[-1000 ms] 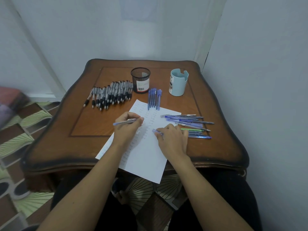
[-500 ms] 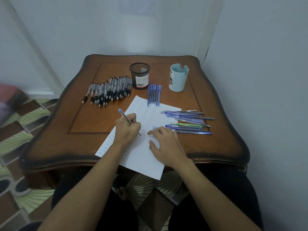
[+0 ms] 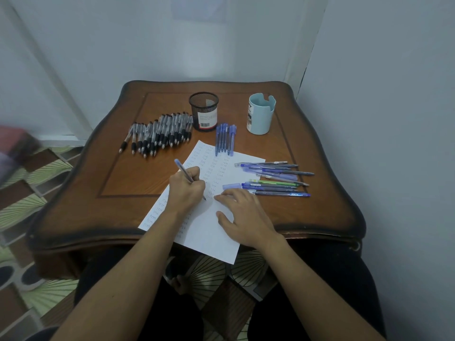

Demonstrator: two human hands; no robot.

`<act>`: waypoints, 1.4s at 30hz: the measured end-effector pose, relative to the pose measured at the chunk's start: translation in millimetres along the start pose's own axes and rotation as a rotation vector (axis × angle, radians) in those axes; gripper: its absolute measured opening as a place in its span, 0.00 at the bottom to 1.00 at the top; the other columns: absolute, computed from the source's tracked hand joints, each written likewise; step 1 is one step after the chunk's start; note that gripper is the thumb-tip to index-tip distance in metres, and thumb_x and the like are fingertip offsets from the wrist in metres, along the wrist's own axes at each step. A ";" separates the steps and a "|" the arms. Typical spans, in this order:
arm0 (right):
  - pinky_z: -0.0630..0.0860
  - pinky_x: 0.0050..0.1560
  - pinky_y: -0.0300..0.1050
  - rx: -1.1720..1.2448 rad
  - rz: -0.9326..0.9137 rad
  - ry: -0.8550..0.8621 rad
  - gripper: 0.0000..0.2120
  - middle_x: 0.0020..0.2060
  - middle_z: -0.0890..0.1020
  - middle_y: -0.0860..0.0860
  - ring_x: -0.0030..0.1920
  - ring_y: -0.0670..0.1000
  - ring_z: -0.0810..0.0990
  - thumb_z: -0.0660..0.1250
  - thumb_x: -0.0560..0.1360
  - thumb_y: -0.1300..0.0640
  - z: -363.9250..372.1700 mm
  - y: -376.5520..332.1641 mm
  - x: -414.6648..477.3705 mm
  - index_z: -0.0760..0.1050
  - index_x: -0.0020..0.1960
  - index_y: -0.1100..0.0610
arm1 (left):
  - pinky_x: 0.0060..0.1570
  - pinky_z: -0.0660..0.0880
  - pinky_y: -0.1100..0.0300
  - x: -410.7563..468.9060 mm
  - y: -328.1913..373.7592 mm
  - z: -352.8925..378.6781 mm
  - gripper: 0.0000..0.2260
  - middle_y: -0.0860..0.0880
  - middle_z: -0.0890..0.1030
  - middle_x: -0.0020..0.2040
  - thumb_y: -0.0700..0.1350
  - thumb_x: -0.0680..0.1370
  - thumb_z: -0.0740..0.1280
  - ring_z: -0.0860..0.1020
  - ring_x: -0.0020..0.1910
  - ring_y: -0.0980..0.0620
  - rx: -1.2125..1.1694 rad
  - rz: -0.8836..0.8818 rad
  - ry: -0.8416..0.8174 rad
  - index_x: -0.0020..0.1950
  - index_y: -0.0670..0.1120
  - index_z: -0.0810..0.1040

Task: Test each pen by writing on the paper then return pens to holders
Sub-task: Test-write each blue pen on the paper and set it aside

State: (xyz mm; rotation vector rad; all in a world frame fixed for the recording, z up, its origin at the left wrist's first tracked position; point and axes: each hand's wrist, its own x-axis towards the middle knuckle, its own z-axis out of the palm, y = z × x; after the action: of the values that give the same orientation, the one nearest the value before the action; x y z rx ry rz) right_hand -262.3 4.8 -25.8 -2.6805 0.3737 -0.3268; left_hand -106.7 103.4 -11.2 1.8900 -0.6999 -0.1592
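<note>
head view: your left hand now pinches a blue pen in a writing grip, fingers curled round the barrel, tip down on the paper beside the columns of small test words. a second ago that pen lay level in the same hand, off the sheet, while your right hand was bunched near its tip. now the right hand lies spread and flat on the paper, holding nothing, pinning the sheet. a pale cap rests on the paper just beyond the right fingertips, apart from them; i judge it belongs to the pen in hand. so the step has gone from uncapping to the test itself.

on the surface there is a row of black-grip pens at the far left, four blue pens side by side at the top edge of the paper, and a loose pile of mixed pens on the right, partly on the sheet. the mesh holder and the blue holder stand at the back. no pen sticks out of either, so returning has not begun. after this mark, you need the cap back on.
</note>
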 end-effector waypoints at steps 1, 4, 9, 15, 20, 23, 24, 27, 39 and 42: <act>0.59 0.70 0.47 -0.001 -0.001 0.000 0.22 0.66 0.72 0.47 0.69 0.48 0.65 0.59 0.80 0.46 0.2 0.2 -0.1 0.71 0.72 0.50 | 0.25 0.56 0.65 0.4 -0.3 0.0 0.15 0.48 0.60 0.27 0.26 0.68 0.60 0.59 0.27 0.56 0.002 -0.003 0.004 0.30 0.43 0.61; 0.58 0.70 0.46 -0.006 -0.005 0.000 0.22 0.67 0.72 0.47 0.69 0.47 0.65 0.59 0.80 0.46 0.0 0.1 -1.0 0.71 0.72 0.50 | 0.25 0.56 0.66 0.5 -0.6 0.3 0.16 0.48 0.60 0.27 0.26 0.68 0.61 0.59 0.27 0.56 -0.008 0.003 -0.002 0.29 0.44 0.61; 0.59 0.70 0.46 -0.007 -0.012 0.006 0.23 0.67 0.72 0.47 0.69 0.48 0.66 0.59 0.79 0.45 -0.6 -0.3 -2.0 0.71 0.72 0.50 | 0.24 0.56 0.66 -0.2 -0.8 1.1 0.18 0.50 0.59 0.26 0.26 0.68 0.61 0.59 0.25 0.56 0.007 0.040 -0.014 0.29 0.45 0.60; 0.60 0.69 0.47 0.001 -0.021 0.024 0.24 0.66 0.73 0.47 0.68 0.48 0.67 0.60 0.77 0.45 1.1 -0.7 -3.3 0.72 0.71 0.51 | 0.26 0.56 0.67 0.5 -1.2 2.0 0.19 0.50 0.60 0.26 0.27 0.68 0.62 0.59 0.26 0.56 0.014 0.038 -0.020 0.28 0.46 0.60; 0.59 0.69 0.45 0.006 -0.024 0.026 0.24 0.66 0.73 0.47 0.68 0.47 0.66 0.61 0.77 0.45 -0.1 -0.1 -3.1 0.72 0.71 0.51 | 0.26 0.56 0.67 -0.1 -0.8 2.5 0.19 0.51 0.60 0.25 0.27 0.69 0.62 0.59 0.25 0.56 0.027 0.030 -0.028 0.27 0.46 0.60; 0.59 0.69 0.45 0.013 -0.021 0.024 0.24 0.66 0.73 0.47 0.68 0.47 0.66 0.62 0.77 0.46 -0.6 0.2 -2.9 0.72 0.71 0.50 | 0.25 0.58 0.67 0.3 -2.3 2.8 0.18 0.50 0.61 0.26 0.27 0.69 0.62 0.61 0.25 0.56 0.014 0.040 -0.035 0.28 0.46 0.61; 0.59 0.69 0.45 0.017 -0.019 0.021 0.24 0.66 0.73 0.47 0.68 0.47 0.66 0.62 0.76 0.46 -0.9 0.1 -2.7 0.72 0.71 0.50 | 0.24 0.58 0.67 0.2 -2.6 2.9 0.18 0.50 0.61 0.26 0.27 0.69 0.62 0.61 0.25 0.56 0.015 0.047 -0.038 0.28 0.45 0.61; 0.56 0.67 0.41 0.055 -0.009 0.015 0.23 0.65 0.73 0.46 0.68 0.46 0.66 0.63 0.76 0.46 -2.1 1.0 -1.8 0.73 0.70 0.49 | 0.25 0.58 0.67 0.5 -3.9 4.3 0.16 0.49 0.61 0.26 0.27 0.69 0.62 0.60 0.25 0.56 0.022 0.046 -0.053 0.29 0.42 0.62; 0.58 0.61 0.43 0.155 0.105 0.117 0.19 0.63 0.77 0.44 0.64 0.45 0.69 0.63 0.76 0.56 -12.2 -3.9 7.8 0.74 0.66 0.49 | 0.29 0.62 0.58 1.3 -4.0 2.2 0.11 0.47 0.65 0.27 0.28 0.69 0.63 0.64 0.28 0.54 -0.096 -0.052 -0.040 0.31 0.38 0.65; 0.59 0.63 0.51 -0.118 0.190 0.206 0.19 0.66 0.75 0.44 0.68 0.48 0.68 0.63 0.78 0.54 -17.5 -3.8 14.5 0.73 0.68 0.47 | 0.26 0.69 0.58 1.4 -0.8 -1.3 0.05 0.48 0.73 0.27 0.33 0.76 0.68 0.71 0.26 0.50 -0.215 -0.077 -0.022 0.43 0.40 0.74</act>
State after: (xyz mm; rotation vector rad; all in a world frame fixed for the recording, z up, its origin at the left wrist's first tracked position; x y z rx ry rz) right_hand -252.8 -2.7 -6.1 -2.7045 0.7251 -0.5398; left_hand -104.6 103.9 -11.0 1.7120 -0.6010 -0.2931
